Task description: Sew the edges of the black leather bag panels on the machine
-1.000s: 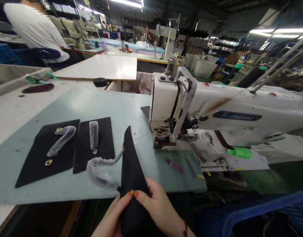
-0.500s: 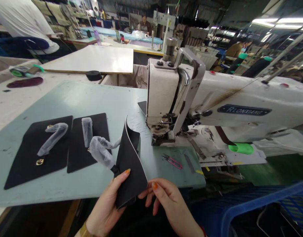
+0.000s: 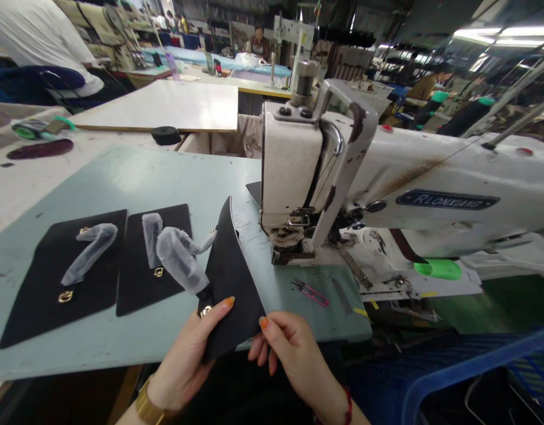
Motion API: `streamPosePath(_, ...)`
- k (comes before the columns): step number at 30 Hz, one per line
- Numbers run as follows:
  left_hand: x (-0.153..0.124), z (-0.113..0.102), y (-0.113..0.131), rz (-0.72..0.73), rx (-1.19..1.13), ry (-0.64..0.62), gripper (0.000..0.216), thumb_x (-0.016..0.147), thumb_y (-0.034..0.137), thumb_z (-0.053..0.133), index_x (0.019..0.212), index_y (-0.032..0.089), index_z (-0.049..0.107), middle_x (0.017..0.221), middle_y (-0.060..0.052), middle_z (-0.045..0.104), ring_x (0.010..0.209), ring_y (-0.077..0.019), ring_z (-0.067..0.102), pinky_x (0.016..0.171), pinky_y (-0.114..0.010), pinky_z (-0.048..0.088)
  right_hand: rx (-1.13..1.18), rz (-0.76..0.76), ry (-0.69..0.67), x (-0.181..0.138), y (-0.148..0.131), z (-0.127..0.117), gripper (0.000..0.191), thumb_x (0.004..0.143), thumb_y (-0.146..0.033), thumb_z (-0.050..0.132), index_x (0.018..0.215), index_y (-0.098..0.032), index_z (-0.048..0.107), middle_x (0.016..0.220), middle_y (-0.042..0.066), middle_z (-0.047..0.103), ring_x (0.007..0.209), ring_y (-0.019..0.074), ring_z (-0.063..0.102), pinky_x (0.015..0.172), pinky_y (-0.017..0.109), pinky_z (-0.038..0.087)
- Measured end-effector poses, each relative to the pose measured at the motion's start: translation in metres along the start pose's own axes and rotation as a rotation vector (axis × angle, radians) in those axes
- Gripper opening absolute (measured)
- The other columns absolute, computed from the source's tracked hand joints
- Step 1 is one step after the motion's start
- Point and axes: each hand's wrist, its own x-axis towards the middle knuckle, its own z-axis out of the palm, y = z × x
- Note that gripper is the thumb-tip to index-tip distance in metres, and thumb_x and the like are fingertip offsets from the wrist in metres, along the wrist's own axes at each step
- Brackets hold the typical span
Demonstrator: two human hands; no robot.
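Black panel tilts upright, left hand gripping, right hand touching its corner.

A plain black panel with a gold buckle is standing out against the pale green tabletop. The white sewing machine is showing brown stains, the snips pink handles.

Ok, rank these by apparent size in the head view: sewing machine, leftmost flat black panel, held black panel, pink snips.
1. sewing machine
2. leftmost flat black panel
3. held black panel, curled and nearer the camera, so its place against the flat one is unsure
4. pink snips, smallest
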Motion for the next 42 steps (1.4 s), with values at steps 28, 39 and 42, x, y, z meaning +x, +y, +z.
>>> streamPosePath(28,0.098,0.051,0.063,0.184,0.291,-0.272,0.033,0.062,0.036,0.085,0.082,0.013,0.074,0.078,-0.007,0.075,0.068,-0.0179,0.065,0.063,-0.024,0.053,-0.144,-0.198,0.348,0.077,-0.009,-0.024,0.052,0.098,-0.049,0.044,0.063,-0.015,0.062,0.056,0.004,0.065,0.045,0.0088,0.052,0.048,0.019,0.038)
streamPosePath(39,0.096,0.037,0.07,0.061,0.447,-0.427,0.032,0.071,0.034,0.082,0.095,0.014,0.073,0.099,-0.01,0.075,0.077,-0.0181,0.066,0.067,-0.025,0.055,-0.072,-0.178,0.371,0.075,-0.011,-0.017,0.041,0.092,-0.049,0.051,0.07,-0.014,0.06,0.064,0.006,0.069,0.044,0.0082,0.053,0.042,0.017,0.037)
streamPosePath(42,0.094,0.035,0.072,0.05,0.475,-0.419,0.033,0.067,0.033,0.085,0.092,0.014,0.074,0.094,-0.01,0.074,0.071,-0.017,0.064,0.06,-0.024,0.053,-0.04,-0.176,0.368,0.076,-0.01,-0.015,0.044,0.091,-0.05,0.053,0.07,-0.013,0.061,0.065,0.006,0.07,0.044,0.0075,0.052,0.041,0.016,0.037)
